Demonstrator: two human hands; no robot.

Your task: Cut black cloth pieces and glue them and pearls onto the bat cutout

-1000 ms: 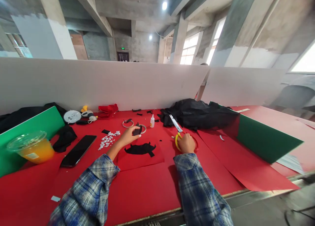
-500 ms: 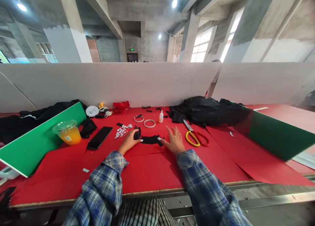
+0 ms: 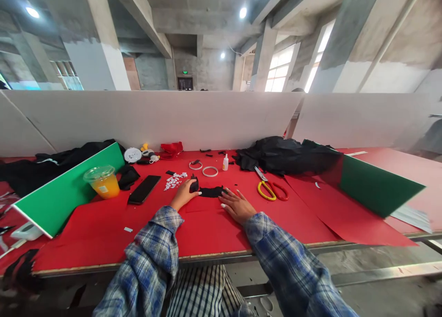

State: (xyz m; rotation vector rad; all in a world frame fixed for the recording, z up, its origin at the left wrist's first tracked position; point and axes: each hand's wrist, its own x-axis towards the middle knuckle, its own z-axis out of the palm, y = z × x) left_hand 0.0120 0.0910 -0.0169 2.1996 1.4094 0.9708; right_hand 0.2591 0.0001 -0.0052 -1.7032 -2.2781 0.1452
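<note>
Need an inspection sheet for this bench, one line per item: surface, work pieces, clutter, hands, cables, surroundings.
Surface: red-covered table, with a loose-looking red sheet at right.
Work pieces: black strip lies flat between the hands; small black piece is in the left hand.
Clutter: rings, upright white bottle, scissors, beads, phone, drink cup, black cloth heap.
Hands: left hand grips the small piece; right hand is spread, fingertips at the strip's right end.
Cables: none certain; a pale strip at lower left may be a cord, cannot tell.
Surroundings: green boards on both sides, white partition behind.
</note>
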